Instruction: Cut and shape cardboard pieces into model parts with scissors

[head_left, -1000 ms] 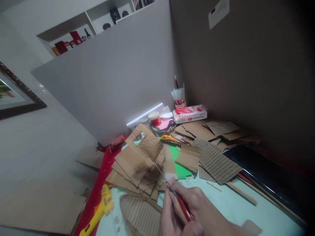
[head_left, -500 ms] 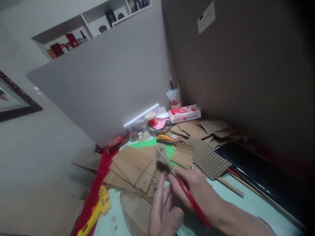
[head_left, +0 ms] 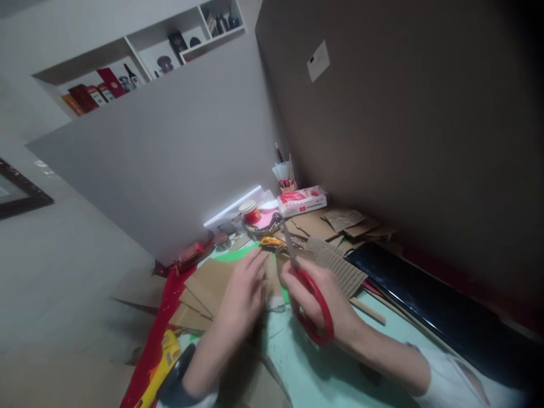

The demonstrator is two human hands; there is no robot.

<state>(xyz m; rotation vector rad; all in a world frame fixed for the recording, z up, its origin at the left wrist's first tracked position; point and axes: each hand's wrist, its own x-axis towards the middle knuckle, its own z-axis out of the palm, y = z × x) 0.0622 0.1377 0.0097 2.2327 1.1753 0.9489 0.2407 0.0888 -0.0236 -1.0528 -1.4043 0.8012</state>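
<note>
My right hand (head_left: 314,289) is closed around a pair of scissors with red handles (head_left: 325,317). Their narrow metal blades point up and away, and look close together. To its left, my left hand (head_left: 242,294) reaches over the cardboard pieces (head_left: 208,283), fingers stretched forward and slightly bent. Its fingertips are beside a small upright-looking strip of cardboard (head_left: 274,283); whether they touch it I cannot make out. Below my left forearm lies a larger brown piece, partly hidden and blurred.
At the left edge lies a yellow glue gun (head_left: 164,362). A ribbed cardboard sheet (head_left: 334,263), a wooden stick (head_left: 369,310) and a glossy black panel (head_left: 408,289) are on the right. Further back are an orange cutter (head_left: 272,242), a paper cup (head_left: 250,211) and a tissue pack (head_left: 302,200).
My left hand has moved from in front of my right hand up and left onto the cardboard. The scissors have turned more upright in my right hand, and the view has shifted.
</note>
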